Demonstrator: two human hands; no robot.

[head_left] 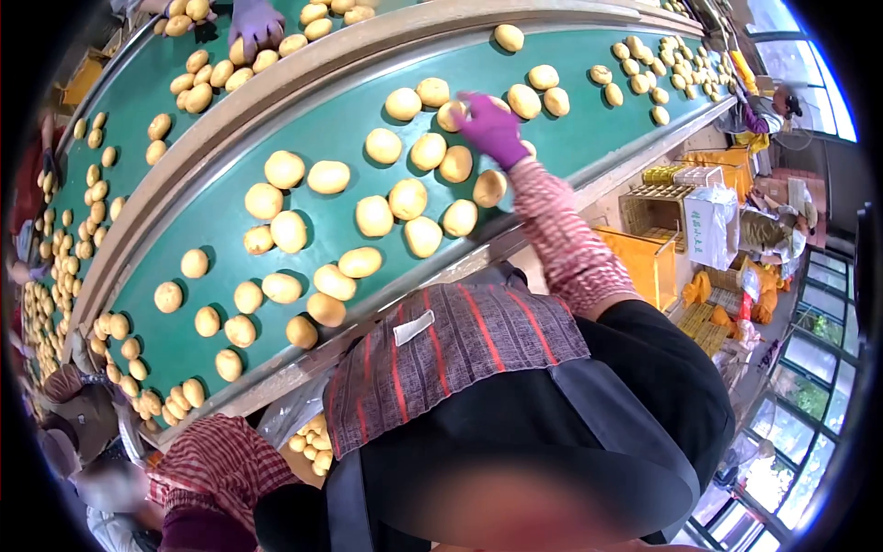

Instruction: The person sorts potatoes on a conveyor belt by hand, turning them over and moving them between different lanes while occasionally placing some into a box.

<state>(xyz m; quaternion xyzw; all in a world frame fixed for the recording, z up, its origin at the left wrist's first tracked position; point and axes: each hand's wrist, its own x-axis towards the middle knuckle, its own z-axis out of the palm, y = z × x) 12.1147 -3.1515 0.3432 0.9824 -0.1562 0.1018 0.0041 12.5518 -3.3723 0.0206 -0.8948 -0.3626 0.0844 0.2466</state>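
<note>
My right hand point(494, 131), in a purple glove, reaches over the green conveyor belt point(331, 216) with its fingers apart. Its fingertips are at a potato point(451, 116), and another potato point(499, 105) is partly hidden behind the fingers. Whether they touch is hard to make out. Close to the wrist is a browner potato point(489, 189). More pale yellow potatoes, such as this pair point(429, 151) point(456, 164), lie around the hand. My left hand does not show; a red checkered sleeve point(221, 460) is at the lower left.
A wooden divider point(276, 97) separates this belt from another, where a co-worker's gloved hand point(257, 25) touches potatoes. Other people stand at the far left and right. Crates point(653, 216) and a white bag point(711, 225) stand right of the belt. Potatoes point(313, 443) lie below its edge.
</note>
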